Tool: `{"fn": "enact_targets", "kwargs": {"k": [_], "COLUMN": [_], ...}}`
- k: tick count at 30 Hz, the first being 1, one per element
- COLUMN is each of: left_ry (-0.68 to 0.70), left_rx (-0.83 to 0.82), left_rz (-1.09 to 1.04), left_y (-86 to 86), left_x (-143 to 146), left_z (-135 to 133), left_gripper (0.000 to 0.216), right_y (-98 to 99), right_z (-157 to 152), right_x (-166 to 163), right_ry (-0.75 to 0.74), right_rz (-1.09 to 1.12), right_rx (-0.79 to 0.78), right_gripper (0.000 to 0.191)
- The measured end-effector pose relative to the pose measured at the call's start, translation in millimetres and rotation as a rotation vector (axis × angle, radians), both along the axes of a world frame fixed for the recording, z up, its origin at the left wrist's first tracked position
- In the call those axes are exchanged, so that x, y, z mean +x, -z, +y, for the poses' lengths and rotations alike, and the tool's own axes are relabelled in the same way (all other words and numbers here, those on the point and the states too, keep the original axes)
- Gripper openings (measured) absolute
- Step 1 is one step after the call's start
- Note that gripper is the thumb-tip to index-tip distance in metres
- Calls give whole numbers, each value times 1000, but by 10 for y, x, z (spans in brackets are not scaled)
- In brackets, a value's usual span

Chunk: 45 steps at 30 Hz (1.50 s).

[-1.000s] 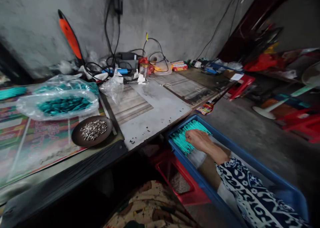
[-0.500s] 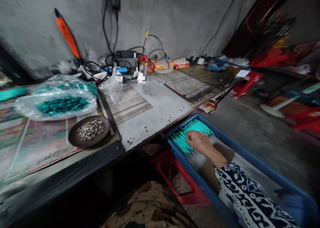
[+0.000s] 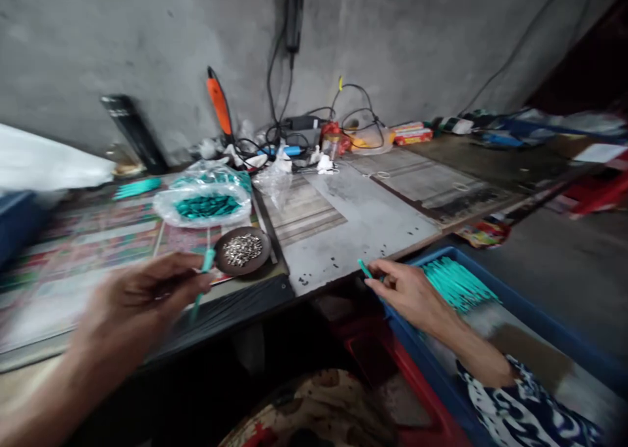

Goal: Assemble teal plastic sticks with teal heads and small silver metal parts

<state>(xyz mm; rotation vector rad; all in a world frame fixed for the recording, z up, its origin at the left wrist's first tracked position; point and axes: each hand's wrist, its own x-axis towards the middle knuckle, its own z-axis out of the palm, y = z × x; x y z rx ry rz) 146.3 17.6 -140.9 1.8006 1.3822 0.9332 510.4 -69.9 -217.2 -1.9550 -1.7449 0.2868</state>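
My left hand (image 3: 142, 296) is raised over the near table edge, fingers pinched on a teal stick (image 3: 203, 277), blurred by motion. My right hand (image 3: 409, 290) hovers between the table edge and the blue crate (image 3: 540, 316), fingers closed on another teal stick (image 3: 366, 269). A row of teal sticks (image 3: 456, 282) lies in the crate's far end. On the table a dark round dish of small metal pieces (image 3: 242, 249) sits just beyond my left hand, with a clear bag of teal parts (image 3: 205, 205) behind it.
Cables, a charger and small bottles clutter the back of the table by the grey wall (image 3: 392, 35). An orange-handled tool (image 3: 219, 107) leans on the wall. A red stool (image 3: 392, 368) stands under the crate. A blue box (image 3: 14, 221) sits at far left.
The view swung left. My right hand lifted off the sticks in the crate and now holds one near the table edge. My left hand came into view holding a teal stick.
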Motion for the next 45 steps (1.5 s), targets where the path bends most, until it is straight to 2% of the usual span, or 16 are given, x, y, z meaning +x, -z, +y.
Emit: {"fn": "enact_targets", "kwargs": {"k": [2, 5, 11, 14, 18, 25, 29, 45], "left_ry": [50, 111, 178, 176, 148, 68, 57, 41], "left_rx": [52, 39, -165, -259, -303, -344, -347, -366], "left_rz": [-100, -149, -336, -480, -597, -710, -764, -851], "left_y": [-34, -8, 163, 238, 294, 420, 480, 587], "left_x": [129, 285, 357, 350, 330, 248, 215, 155], "left_z": [11, -11, -163, -269, -396, -498, -525, -547], "left_gripper": [26, 24, 27, 31, 32, 31, 27, 26], "right_y": [-50, -151, -349, -364, -322, -216, -186, -162], "right_z": [112, 240, 338, 334, 305, 296, 276, 260], "right_x": [-233, -581, -1124, -1339, -1574, -1761, -1835, -1923], "right_ry": [-114, -235, -492, -542, -615, -623, -590, -577], "right_rz": [181, 371, 692, 852, 994, 1024, 1004, 986], "right_rx": [79, 92, -70, -92, -132, -181, -137, -178], "right_gripper": [17, 15, 11, 15, 28, 34, 35, 39]}}
